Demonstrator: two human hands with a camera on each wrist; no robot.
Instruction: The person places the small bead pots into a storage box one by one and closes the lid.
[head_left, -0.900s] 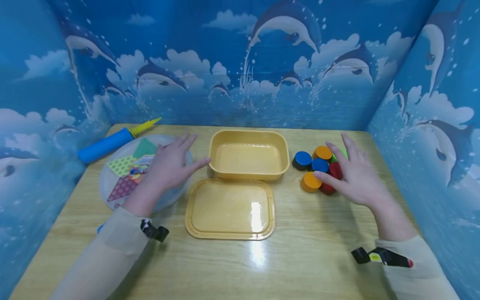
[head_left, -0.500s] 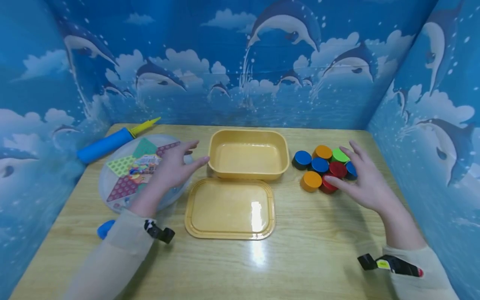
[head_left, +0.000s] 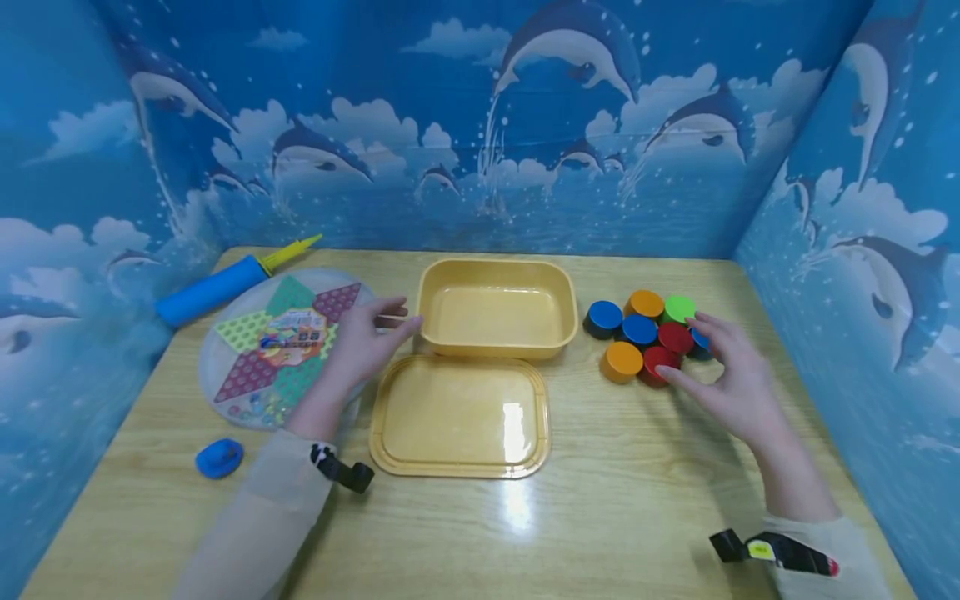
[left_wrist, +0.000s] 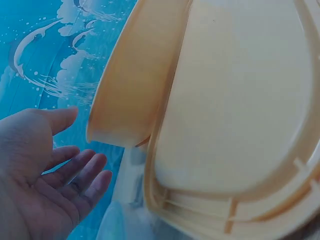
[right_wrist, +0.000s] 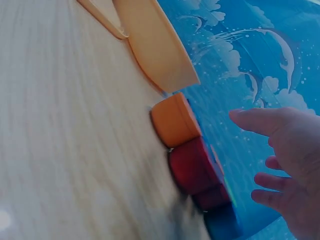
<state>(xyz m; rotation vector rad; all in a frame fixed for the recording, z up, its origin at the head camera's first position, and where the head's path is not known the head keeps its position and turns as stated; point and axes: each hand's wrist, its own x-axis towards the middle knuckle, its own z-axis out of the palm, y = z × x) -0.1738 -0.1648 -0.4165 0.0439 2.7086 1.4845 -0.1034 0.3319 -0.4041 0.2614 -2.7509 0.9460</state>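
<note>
In the head view my left hand (head_left: 363, 342) hovers over the right edge of a round Chinese checkers board (head_left: 247, 375) in clear wrapping, its fingers loosely bent and holding nothing. Its thumb points at the left end of a yellow plastic box (head_left: 498, 343); the left wrist view shows a gap between hand and box (left_wrist: 132, 85). The matching lid (head_left: 457, 417) lies flat in front of the box. My right hand (head_left: 738, 387), thumb and fingers spread, is above the right side of a cluster of round tubs, coloured orange (head_left: 622, 363), red (head_left: 660, 365), blue (head_left: 603, 320) and green (head_left: 679, 309).
A blue cylinder with a yellow nozzle (head_left: 217, 292), like a hand pump, lies at the back left. A small blue piece (head_left: 219, 458) sits left of my left forearm. Dolphin-print cloth walls (head_left: 480, 183) stand behind and beside the wooden table (head_left: 600, 517).
My left hand has shifted right and nearer, uncovering more of the board and the small blue piece. My right hand has drawn back right and nearer, so more tubs show.
</note>
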